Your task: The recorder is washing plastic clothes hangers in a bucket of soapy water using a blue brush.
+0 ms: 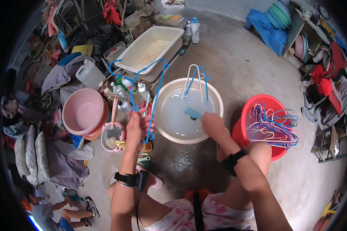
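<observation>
In my left hand is a blue clothes hanger, raised left of the basin with its hook pointing away to the left. My right hand is closed around a blue scrub brush, held over the basin with its bristles close to the water. The round cream basin holds cloudy, greyish water. A white hanger and another blue hanger lean out of its far side, their lower parts hidden under the water. Whether the brush touches the water I cannot tell.
On the right, a red bucket holds many-coloured hangers. Left are a pink basin, several bottles and a small pink tub with scrubbers. A rectangular tub stands beyond. Another person sits at lower left.
</observation>
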Demonstrator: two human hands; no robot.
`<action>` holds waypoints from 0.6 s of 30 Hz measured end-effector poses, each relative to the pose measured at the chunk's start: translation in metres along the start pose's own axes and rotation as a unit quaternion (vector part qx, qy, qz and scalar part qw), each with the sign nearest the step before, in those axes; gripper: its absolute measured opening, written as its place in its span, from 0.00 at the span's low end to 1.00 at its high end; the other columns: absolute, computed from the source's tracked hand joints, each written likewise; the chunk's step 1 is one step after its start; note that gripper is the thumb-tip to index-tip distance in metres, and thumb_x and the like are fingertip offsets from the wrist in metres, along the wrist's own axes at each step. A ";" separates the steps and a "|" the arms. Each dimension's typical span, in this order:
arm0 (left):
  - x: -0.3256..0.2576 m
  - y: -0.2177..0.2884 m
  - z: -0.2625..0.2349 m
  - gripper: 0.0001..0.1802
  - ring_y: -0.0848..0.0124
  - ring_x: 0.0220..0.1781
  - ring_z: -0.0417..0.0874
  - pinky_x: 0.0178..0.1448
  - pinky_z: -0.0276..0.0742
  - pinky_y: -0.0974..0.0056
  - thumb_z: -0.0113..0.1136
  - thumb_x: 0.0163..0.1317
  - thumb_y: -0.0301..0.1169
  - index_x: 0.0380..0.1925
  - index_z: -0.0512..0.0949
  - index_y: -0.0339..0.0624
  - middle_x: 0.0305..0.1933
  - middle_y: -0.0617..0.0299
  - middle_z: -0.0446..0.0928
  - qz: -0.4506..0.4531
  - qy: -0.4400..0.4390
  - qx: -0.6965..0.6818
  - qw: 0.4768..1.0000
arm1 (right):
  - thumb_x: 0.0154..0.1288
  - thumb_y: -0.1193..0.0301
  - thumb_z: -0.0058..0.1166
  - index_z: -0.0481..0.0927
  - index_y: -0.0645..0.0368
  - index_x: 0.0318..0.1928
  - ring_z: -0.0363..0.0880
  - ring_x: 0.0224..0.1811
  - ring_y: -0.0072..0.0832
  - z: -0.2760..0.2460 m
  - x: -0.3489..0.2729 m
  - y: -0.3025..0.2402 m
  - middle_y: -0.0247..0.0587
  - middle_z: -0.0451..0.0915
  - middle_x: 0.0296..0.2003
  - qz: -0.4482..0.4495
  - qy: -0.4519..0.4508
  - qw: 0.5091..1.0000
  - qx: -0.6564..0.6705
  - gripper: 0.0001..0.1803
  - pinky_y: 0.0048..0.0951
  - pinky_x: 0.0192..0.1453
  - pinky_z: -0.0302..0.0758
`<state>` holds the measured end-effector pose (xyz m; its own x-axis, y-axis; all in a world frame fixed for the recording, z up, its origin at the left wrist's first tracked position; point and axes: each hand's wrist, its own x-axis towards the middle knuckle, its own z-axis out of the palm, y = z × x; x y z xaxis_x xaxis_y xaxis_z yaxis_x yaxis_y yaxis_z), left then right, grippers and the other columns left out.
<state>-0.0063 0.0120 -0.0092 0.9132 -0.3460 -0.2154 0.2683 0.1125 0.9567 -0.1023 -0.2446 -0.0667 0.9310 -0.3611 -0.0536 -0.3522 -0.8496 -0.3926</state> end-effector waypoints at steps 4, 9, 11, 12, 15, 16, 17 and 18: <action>-0.002 -0.004 0.020 0.26 0.79 0.29 0.73 0.32 0.72 0.73 0.34 0.71 0.49 0.54 0.70 0.42 0.39 0.64 0.76 -0.005 -0.018 0.008 1.000 | 0.56 0.73 0.48 0.81 0.60 0.33 0.81 0.38 0.43 0.035 -0.005 0.021 0.51 0.82 0.35 -0.032 -0.136 0.987 -0.078 0.09 0.42 0.41 0.77; 0.005 -0.012 0.018 0.22 0.80 0.27 0.71 0.28 0.69 0.74 0.39 0.71 0.46 0.51 0.72 0.42 0.37 0.67 0.74 -0.004 -0.018 0.072 0.997 | 0.56 0.72 0.47 0.82 0.61 0.36 0.81 0.36 0.46 -0.011 -0.017 -0.003 0.52 0.81 0.32 -0.017 -0.099 0.992 -0.070 0.11 0.43 0.40 0.77; 0.005 -0.010 0.022 0.19 0.81 0.26 0.70 0.27 0.69 0.74 0.41 0.71 0.42 0.48 0.73 0.41 0.37 0.66 0.74 -0.015 -0.017 0.089 0.996 | 0.57 0.71 0.48 0.81 0.62 0.35 0.81 0.34 0.47 -0.037 -0.029 -0.012 0.52 0.81 0.31 -0.025 -0.064 0.996 -0.053 0.11 0.43 0.39 0.77; 0.010 -0.015 0.021 0.17 0.81 0.23 0.70 0.25 0.68 0.73 0.43 0.70 0.40 0.46 0.74 0.40 0.36 0.66 0.75 -0.013 -0.014 0.098 0.995 | 0.57 0.69 0.49 0.81 0.62 0.35 0.80 0.32 0.48 -0.051 -0.036 -0.017 0.53 0.81 0.29 -0.028 -0.031 0.999 -0.008 0.11 0.44 0.38 0.77; 0.013 -0.025 0.023 0.17 0.80 0.21 0.71 0.23 0.68 0.72 0.43 0.69 0.40 0.46 0.74 0.39 0.34 0.65 0.75 -0.011 -0.004 0.131 0.991 | 0.58 0.66 0.51 0.80 0.62 0.33 0.79 0.28 0.49 -0.076 -0.050 -0.023 0.53 0.80 0.27 -0.058 0.063 0.991 0.104 0.12 0.44 0.34 0.76; 0.017 -0.030 0.023 0.16 0.80 0.19 0.70 0.21 0.67 0.72 0.44 0.69 0.39 0.45 0.74 0.40 0.32 0.65 0.75 -0.009 0.004 0.141 0.990 | 0.58 0.64 0.52 0.79 0.61 0.31 0.79 0.27 0.48 -0.079 -0.050 -0.022 0.52 0.80 0.27 -0.085 0.120 0.974 0.172 0.12 0.44 0.32 0.76; 0.019 -0.032 0.027 0.16 0.80 0.19 0.70 0.21 0.67 0.72 0.44 0.69 0.39 0.45 0.74 0.40 0.32 0.65 0.75 -0.011 -0.001 0.141 0.990 | 0.58 0.64 0.52 0.79 0.61 0.31 0.79 0.27 0.48 -0.079 -0.051 -0.020 0.52 0.80 0.27 -0.079 0.121 0.975 0.171 0.12 0.44 0.32 0.76; 0.022 -0.033 0.031 0.16 0.79 0.18 0.69 0.21 0.66 0.71 0.43 0.69 0.39 0.45 0.74 0.40 0.31 0.65 0.75 -0.008 -0.007 0.166 0.986 | 0.57 0.65 0.53 0.79 0.60 0.31 0.79 0.26 0.47 -0.079 -0.048 -0.022 0.50 0.79 0.25 -0.124 0.186 0.949 0.221 0.11 0.43 0.29 0.75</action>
<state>-0.0049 -0.0276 -0.0394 0.9046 -0.3588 -0.2302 0.1647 -0.2039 0.9650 -0.1469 -0.2388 0.0171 0.8531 -0.3516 0.3854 0.0239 -0.7116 -0.7022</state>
